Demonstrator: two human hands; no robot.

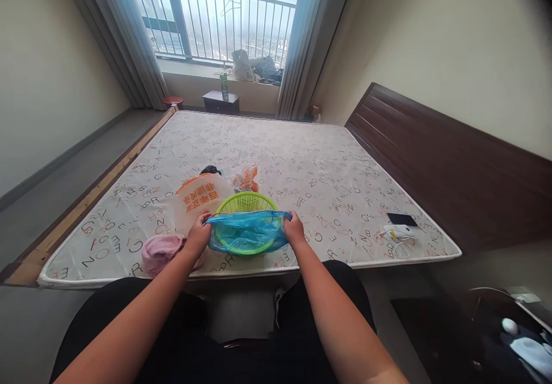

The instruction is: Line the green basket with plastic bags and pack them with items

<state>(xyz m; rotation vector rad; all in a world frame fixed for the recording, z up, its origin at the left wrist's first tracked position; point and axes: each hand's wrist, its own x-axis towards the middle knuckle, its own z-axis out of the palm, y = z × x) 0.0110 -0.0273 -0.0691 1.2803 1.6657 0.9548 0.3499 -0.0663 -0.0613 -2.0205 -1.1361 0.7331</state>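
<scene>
1. Left hand (199, 235): fingers closed on the left edge of a thin translucent blue plastic bag (248, 231).
2. Right hand (294, 229): fingers closed on the bag's right edge; the top hem runs taut between both hands.
3. The bag drapes over the near half of a round green plastic mesh basket (245, 202), which rests near the front edge of a letter-printed mattress (302, 165).
4. A pink folded cloth (161, 250) lies just left of the left hand; a white bag with orange print (200, 197) lies behind it.

Bright daylight floods from the window (215, 16) — glare there, wide-angle bending at edges.
</scene>
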